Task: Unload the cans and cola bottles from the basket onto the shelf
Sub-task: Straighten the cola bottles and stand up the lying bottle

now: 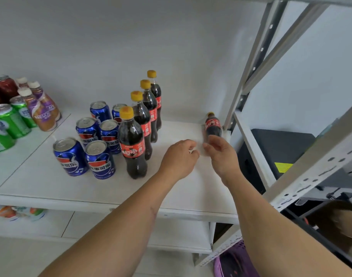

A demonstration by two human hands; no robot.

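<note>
Several blue cola cans (100, 159) stand in two rows on the white shelf (115, 190). Just to their right, a row of cola bottles (132, 145) with yellow caps runs toward the back. A single cola bottle (212, 124) stands upright in the far right corner. My right hand (221, 154) is curled around its lower part and hides its base. My left hand (179, 158) hovers beside it, fingers curled in with nothing held. A corner of the purple basket (236, 258) shows below the shelf at the bottom right.
Green cans (9, 121), red cans (3, 86) and coffee bottles (44, 112) fill the shelf's left end. A grey metal upright (249, 76) and slanted braces frame the right side. Beyond them sits a black box (281, 148). The lower shelf holds packets (11, 213).
</note>
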